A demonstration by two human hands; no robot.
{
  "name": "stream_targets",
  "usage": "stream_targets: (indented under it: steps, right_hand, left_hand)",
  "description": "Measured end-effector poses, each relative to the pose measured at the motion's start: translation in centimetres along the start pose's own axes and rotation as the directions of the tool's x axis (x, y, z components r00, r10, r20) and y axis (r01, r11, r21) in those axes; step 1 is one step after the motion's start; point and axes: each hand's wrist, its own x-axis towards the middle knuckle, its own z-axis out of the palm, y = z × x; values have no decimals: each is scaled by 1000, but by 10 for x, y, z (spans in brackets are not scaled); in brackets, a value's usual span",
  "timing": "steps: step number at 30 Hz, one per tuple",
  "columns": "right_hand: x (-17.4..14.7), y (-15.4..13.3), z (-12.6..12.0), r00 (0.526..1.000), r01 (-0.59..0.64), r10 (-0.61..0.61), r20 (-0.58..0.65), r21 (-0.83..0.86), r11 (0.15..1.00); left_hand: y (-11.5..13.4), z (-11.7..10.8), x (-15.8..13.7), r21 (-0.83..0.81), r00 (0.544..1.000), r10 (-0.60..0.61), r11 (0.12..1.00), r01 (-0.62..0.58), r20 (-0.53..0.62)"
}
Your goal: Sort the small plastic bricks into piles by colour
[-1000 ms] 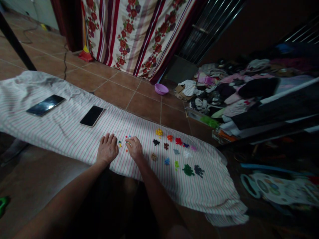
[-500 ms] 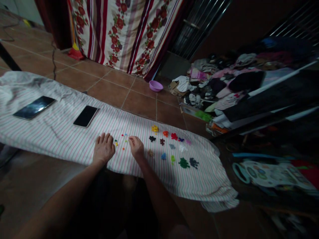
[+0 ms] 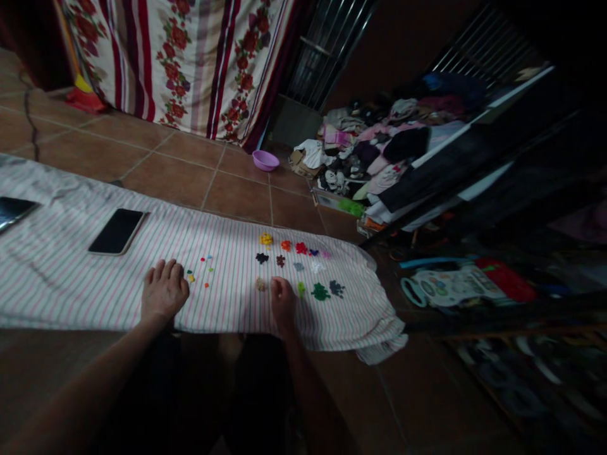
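Observation:
My left hand (image 3: 164,292) lies flat on the striped cloth (image 3: 118,300), fingers stretched out. Just right of its fingertips are several tiny loose pieces, among them a red piece (image 3: 203,259), an orange piece (image 3: 207,285) and a yellow piece (image 3: 191,278). My right hand (image 3: 283,302) is over the sorted piles, its fingers drawn together; whatever they hold, if anything, is hidden. It lies between a tan pile (image 3: 260,285) and a lime pile (image 3: 301,289). Beyond it are a black pile (image 3: 262,258), a brown pile (image 3: 281,261) and a grey pile (image 3: 298,266).
Farther piles include yellow (image 3: 266,239), orange (image 3: 285,245) and red (image 3: 301,248); dark green (image 3: 321,291) lies rightmost but one. A phone (image 3: 117,232) and a dark tablet-like device (image 3: 14,212) rest at left. Past the cloth are a purple basin (image 3: 265,160) and heaped clothes (image 3: 379,139).
My right hand has moved right, from the loose pieces to the piles, and now covers the light blue one. My left hand stays flat beside the loose pieces. The view has swung right.

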Motion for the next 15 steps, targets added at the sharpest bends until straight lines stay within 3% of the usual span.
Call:
stream_targets:
  steps: [4,8,15]
  right_hand:
    - [1,35,-47,986,-85,76,-150,-53,995]
    - [5,71,-87,939,-198,161,-304,-97,975]
    - [10,130,-120,846,-368,306,-437,-62,928]
  left_hand:
    - [1,-2,0,22,998,-18,1000,17,52]
    - [1,-2,0,8,997,-37,999,37,67]
    - [1,-1,0,-1,999,-34,999,34,42]
